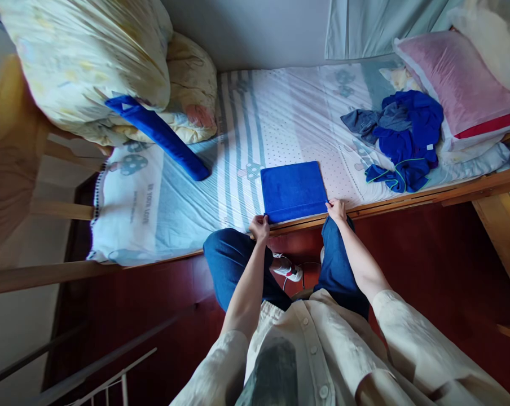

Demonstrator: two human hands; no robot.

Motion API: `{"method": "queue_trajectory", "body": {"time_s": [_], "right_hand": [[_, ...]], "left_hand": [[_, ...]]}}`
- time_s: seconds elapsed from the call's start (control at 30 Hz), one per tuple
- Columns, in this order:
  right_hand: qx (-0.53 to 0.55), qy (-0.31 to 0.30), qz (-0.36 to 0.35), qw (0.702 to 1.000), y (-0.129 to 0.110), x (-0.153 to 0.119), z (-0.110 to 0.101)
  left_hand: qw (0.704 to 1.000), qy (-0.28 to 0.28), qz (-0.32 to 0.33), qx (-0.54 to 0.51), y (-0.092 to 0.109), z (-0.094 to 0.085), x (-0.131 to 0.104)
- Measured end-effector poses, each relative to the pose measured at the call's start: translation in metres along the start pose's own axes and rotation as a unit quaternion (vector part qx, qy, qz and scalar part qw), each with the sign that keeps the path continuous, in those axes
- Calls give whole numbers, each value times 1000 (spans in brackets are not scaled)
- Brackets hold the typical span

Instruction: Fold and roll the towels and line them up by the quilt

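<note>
The blue cloth (294,186) lies flat on the bed (183,211), squared into a neat rectangle, with a narrow band along its near edge that looks turned over. By the look of it, this piece is only partly done: smooth and straight-sided, but not rolled.

The left hand (260,228) is at the blue cloth's near left corner and the right hand (336,211) at its near right corner. Each seems to pinch the edge between thumb and fingers, though the fingertips are too small to make out fully. Nearly all of the blue cloth lies beyond the two grips, away from the person.

Left of the blue cloth and farther back, a blue roll (166,135) rests partly against a quilt (187,107), apparently finished. Well to the right of the blue cloth, a heap of clothes (426,121) lies crumpled and seems unsorted. Beyond that heap, farthest from the blue cloth, leans a pink pillow (462,79).
</note>
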State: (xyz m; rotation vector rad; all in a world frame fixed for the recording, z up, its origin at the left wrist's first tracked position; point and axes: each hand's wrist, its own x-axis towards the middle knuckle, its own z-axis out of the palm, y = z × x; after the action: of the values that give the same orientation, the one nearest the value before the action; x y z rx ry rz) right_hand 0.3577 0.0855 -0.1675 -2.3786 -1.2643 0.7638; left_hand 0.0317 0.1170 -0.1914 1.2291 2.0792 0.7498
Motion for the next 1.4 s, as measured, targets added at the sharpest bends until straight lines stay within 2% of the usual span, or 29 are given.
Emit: {"method": "queue_trajectory", "body": {"time_s": [0.13,0.23,0.3,0.4,0.5,0.67,0.93,1.23,1.4], "right_hand": [[12,5,-8,1000,1,0,-1],[23,27,-45,998,4,-2,-3],[27,51,-97,994,4,-4,-5],[26,64,-192,979,3,-8,-7],[14,32,-244,969,-1,-12,-8],[-7,-27,-227,974,-7,-16,-10],[-38,-74,-227,970,-5,-15,-12],[-16,-56,-209,976,-2,-10,-9],[-3,-31,-199,979,-1,-9,-10]], "left_hand": [[1000,8,16,-7,-6,3,1],[996,16,89,-13,-10,2,1],[989,10,148,-18,-10,0,0],[969,-47,240,-19,-8,-4,-3],[947,-122,296,-3,-8,-7,-7],[943,-176,279,33,-15,-7,-7],[943,-173,275,64,-18,0,-1],[952,-159,256,57,-12,-4,3],[974,-123,190,13,-4,-8,4]]}}
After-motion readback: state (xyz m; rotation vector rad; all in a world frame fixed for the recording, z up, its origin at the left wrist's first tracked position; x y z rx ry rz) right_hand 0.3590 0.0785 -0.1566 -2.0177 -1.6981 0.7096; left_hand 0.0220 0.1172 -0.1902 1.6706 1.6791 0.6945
